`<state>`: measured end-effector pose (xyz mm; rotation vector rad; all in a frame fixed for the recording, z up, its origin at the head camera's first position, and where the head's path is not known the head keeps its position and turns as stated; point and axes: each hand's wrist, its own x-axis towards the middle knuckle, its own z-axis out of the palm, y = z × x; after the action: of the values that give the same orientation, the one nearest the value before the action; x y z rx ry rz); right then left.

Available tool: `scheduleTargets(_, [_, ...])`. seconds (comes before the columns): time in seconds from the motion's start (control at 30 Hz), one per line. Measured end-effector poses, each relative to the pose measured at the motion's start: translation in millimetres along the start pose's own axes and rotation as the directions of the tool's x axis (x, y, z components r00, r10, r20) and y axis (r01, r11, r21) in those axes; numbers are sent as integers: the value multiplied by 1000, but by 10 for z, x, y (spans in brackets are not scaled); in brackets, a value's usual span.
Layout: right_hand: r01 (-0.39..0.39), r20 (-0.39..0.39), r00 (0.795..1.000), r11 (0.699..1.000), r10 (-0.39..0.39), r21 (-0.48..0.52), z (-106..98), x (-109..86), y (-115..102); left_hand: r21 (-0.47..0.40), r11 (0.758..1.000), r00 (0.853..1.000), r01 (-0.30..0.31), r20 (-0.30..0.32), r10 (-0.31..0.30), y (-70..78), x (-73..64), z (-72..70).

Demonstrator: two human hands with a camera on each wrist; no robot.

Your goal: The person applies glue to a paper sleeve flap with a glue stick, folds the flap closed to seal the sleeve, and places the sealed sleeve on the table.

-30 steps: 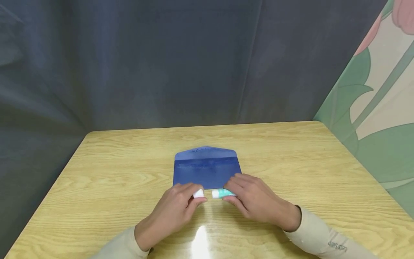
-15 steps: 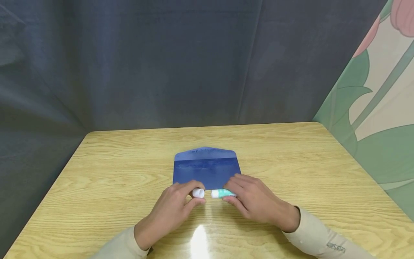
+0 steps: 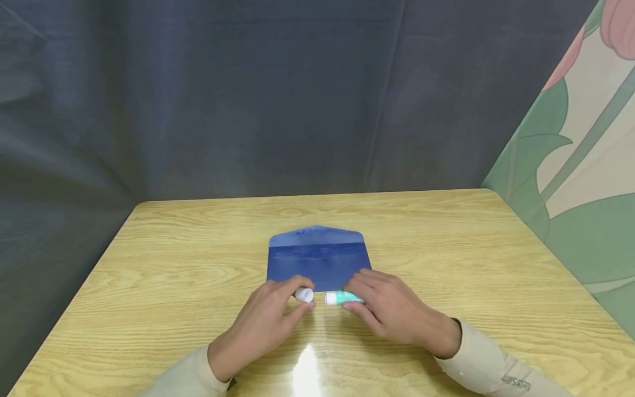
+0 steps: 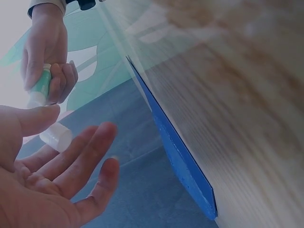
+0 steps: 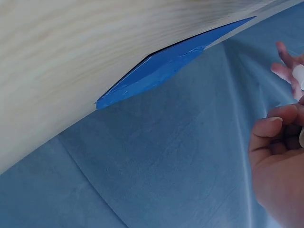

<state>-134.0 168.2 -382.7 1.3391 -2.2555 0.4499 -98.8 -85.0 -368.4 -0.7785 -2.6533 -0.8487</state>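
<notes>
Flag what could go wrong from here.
1. The left hand holds a small white cap between thumb and fingers; it could slip.
2. Its mouth looks tilted off the line of the green-and-white tube in the right hand; joining them could misalign.
3. The blue envelope lies near both hands, flap open; a bump might shift it.

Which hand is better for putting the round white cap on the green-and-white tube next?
Probably the left hand: it holds the white cap, open end roughly facing the green-and-white tube in the right hand.

Glossy wood-grain table, smooth plastic cap
</notes>
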Motion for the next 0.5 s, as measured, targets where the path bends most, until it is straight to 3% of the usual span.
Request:
scheduleTargets(0.23, [-5, -8, 1000, 1000, 5, 28, -8, 3, -20, -18, 1000, 1000, -20, 15, 20, 0, -3, -5])
scheduleTargets(0.5, [-5, -4, 1000, 999, 6, 38, -1, -1, -27, 75, 997, 998, -18, -61, 22, -3, -28, 5])
